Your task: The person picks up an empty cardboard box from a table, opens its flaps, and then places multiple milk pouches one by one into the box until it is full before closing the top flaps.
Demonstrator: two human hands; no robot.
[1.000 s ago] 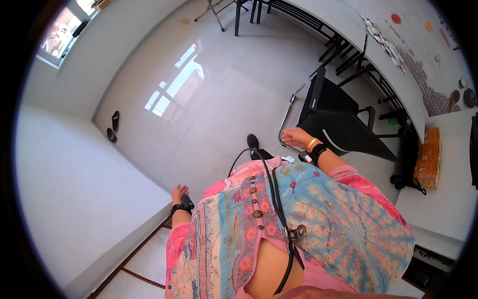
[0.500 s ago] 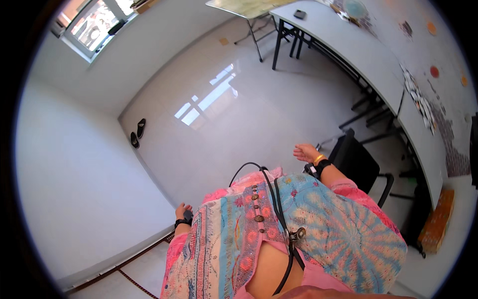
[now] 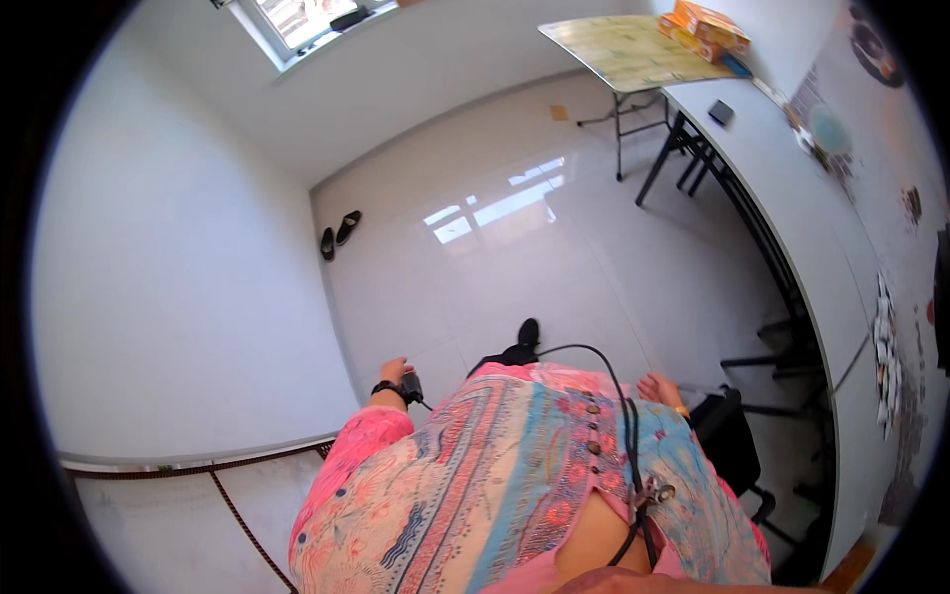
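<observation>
My left hand (image 3: 395,370) hangs beside my body, its fingers loosely apart and nothing visible in them. On its wrist is a black strap with a small dark device (image 3: 412,386). My right hand (image 3: 657,387) hangs at the other side, partly hidden by my patterned top (image 3: 495,445). Its visible fingers are stretched out and hold nothing. A yellow band circles that wrist. Close to the right hand stands a black chair (image 3: 727,431). Black cables (image 3: 630,445) run down my front to a metal clip. One black shoe (image 3: 528,334) of mine shows on the floor ahead.
A long white table (image 3: 782,188) runs along the right wall, bearing a small dark object (image 3: 720,113). Beyond it, a folding table (image 3: 633,54) carries orange boxes (image 3: 708,30). A pair of black shoes (image 3: 346,228) lies by the left wall on the glossy tiled floor (image 3: 475,287).
The view has turned left and the folding table's boxes have come into sight. My foot now shows in front. My left hand has swung forward, the right one back toward my body.
</observation>
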